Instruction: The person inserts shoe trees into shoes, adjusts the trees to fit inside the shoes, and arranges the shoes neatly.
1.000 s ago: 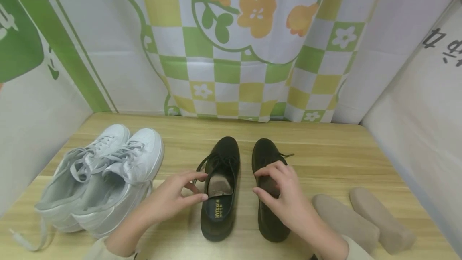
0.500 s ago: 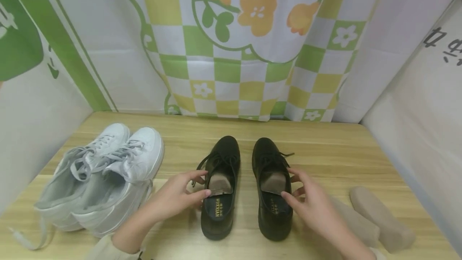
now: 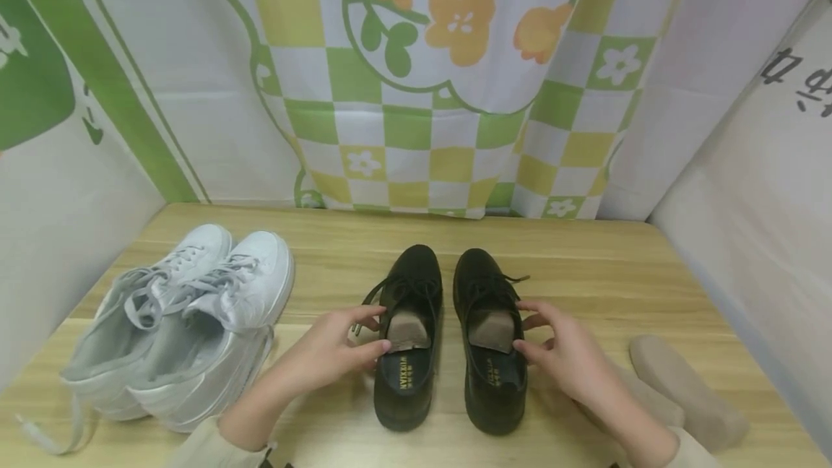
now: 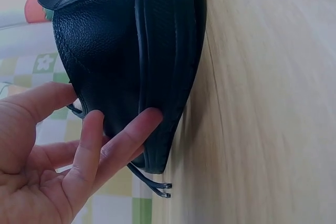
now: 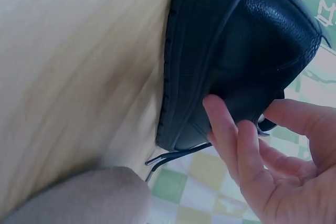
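Two black lace-up shoes stand side by side with toes pointing away, the left shoe [image 3: 404,414] and the right shoe [image 3: 497,414]. A beige foam-like insert [image 3: 408,329] shows inside the left one, another insert [image 3: 494,329] inside the right one. My left hand [image 3: 338,352] touches the left shoe's outer side, its thumb at the rim; in the left wrist view the fingers [image 4: 131,132] lie fairly straight along the side and sole. My right hand [image 3: 565,356] mirrors this on the right shoe, fingertips [image 5: 218,111] against its leather side and thumb at the opening.
A pair of white sneakers [image 3: 260,258] with loose laces stands at the left on the wooden surface [image 3: 338,237]. Two more beige inserts lie at the right, one partly behind my right arm; the farther insert [image 3: 682,388] shows more fully. A checkered curtain [image 3: 409,128] hangs behind.
My right hand has shifted from over the right shoe's opening to its outer side. The left shoe has slid right, nearer the other shoe, with my left hand against it.
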`<state>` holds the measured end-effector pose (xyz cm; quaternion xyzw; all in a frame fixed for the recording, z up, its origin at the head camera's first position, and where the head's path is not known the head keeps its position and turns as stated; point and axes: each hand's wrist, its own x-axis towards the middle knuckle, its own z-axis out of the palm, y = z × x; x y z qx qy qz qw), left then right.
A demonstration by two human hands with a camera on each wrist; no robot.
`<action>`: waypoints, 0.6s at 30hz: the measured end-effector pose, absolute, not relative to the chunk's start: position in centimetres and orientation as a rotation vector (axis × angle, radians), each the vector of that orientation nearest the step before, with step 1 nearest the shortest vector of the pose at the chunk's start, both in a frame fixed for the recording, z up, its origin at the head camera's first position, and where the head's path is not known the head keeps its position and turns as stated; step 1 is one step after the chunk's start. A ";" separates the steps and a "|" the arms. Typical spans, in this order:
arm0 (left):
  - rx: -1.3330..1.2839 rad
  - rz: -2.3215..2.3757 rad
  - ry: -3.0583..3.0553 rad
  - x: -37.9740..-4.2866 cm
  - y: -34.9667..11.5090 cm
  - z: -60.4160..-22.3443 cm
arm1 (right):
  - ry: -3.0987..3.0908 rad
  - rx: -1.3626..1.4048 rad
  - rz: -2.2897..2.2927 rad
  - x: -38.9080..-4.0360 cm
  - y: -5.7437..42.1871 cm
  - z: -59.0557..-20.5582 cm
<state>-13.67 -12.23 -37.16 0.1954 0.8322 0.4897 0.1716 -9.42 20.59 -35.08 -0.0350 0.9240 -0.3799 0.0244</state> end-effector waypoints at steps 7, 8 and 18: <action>0.553 1.367 2.402 -13.9 -11.6 -37.7 | 2.800 -0.175 -1.255 -10.3 20.7 -34.9; 0.556 1.365 2.404 -13.9 -11.5 -37.7 | 2.788 -0.177 -1.271 -10.4 20.8 -34.8; 0.609 1.341 2.430 -14.4 -10.1 -37.6 | 2.707 -0.123 -1.392 -10.9 20.9 -35.0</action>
